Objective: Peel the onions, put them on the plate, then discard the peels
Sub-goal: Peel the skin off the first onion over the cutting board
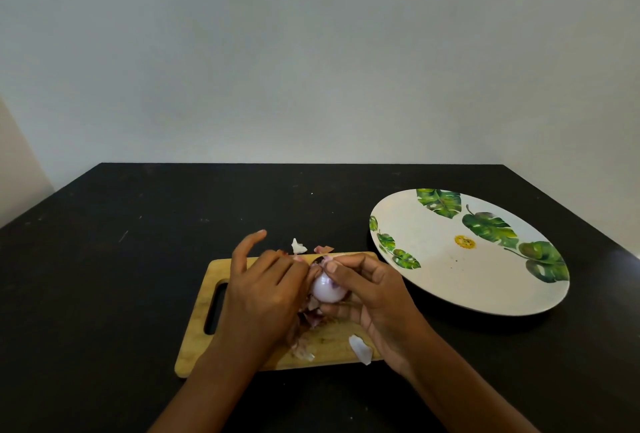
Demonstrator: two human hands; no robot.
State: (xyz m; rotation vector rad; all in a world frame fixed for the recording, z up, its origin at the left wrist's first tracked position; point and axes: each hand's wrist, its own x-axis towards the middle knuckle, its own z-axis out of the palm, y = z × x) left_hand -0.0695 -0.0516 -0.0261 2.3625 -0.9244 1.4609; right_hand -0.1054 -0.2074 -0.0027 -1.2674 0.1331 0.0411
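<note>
Now L hand (263, 294) + R hand (374, 297), fingers (346, 264) tight round onion (327, 290), above board (207, 356) w/ peels (360, 347).

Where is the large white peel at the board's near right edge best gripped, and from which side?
Pinch the peel at its near tip, which seems to overhang the cutting board edge, coming from the near right; thin and curled, it lets fingers slip under there.

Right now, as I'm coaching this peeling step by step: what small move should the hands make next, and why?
Probably pull off the last skin. The onion, held over the cutting board by the left hand and right hand, shows mostly bare pale flesh, but a purple scrap clings near its top. The plate holds no onion yet.
</note>
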